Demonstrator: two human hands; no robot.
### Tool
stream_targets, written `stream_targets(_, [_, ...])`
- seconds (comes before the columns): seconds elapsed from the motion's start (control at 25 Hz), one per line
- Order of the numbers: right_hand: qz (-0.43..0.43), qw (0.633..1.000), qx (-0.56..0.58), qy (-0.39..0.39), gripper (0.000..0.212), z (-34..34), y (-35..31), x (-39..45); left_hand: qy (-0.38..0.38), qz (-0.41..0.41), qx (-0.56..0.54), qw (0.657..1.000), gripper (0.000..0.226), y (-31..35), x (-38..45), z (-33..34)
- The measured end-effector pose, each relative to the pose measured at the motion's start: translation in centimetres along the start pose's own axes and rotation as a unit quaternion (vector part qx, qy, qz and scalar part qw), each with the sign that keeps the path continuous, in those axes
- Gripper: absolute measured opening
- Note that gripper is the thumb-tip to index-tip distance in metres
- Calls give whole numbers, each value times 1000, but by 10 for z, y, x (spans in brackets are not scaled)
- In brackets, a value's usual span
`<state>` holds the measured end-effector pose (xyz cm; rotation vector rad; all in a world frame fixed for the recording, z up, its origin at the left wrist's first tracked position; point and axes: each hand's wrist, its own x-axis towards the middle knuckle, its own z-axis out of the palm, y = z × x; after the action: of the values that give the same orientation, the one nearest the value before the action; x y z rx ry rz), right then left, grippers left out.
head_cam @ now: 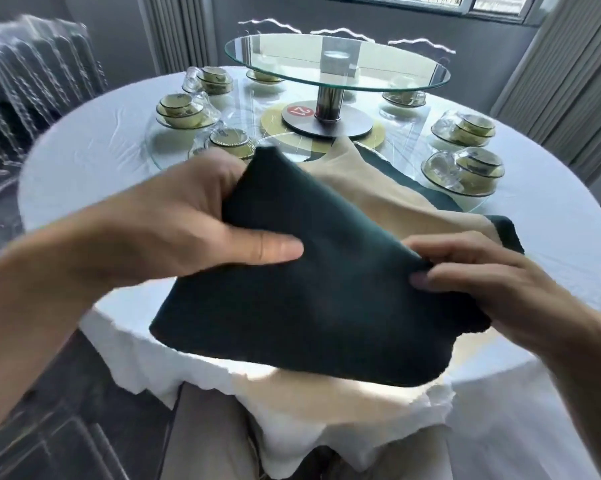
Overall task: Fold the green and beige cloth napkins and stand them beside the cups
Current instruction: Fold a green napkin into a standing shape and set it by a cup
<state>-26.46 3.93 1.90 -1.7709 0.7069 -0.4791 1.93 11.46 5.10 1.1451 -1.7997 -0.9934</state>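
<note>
A dark green napkin (312, 289) is folded over and lifted above the near edge of the round table. My left hand (174, 216) grips its upper left corner, thumb lying flat on the cloth. My right hand (472, 271) pinches its right edge. A beige napkin (378, 188) lies under and behind it, with more beige cloth (309, 393) hanging over the table's front edge. Another strip of green cloth (427, 188) lies further back. Cup and bowl sets stand around the table, the nearest ones at the left (229, 142) and at the right (465, 171).
A white tablecloth (94, 161) covers the table. A glass turntable (337, 60) on a metal post (330, 102) stands in the middle, with a red number tag (300, 110) at its base. Clear chairs (32, 81) stand at the left. Curtains (569, 64) hang at the right.
</note>
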Motion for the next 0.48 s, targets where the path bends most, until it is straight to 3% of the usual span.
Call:
stream_targets(0.16, [-1,995,97,14,43,-28,-11,8,-59,-72,-106,990,24,11,58,-26])
stream_targets(0.32, [105,985,127,57,40,-39,49,31,-104,-225,-146,958,29,-65,109,6])
stream_targets(0.48, [182,979,36,84,29,-37,108,45,-143,-329,-132,924,22,-135,133,40])
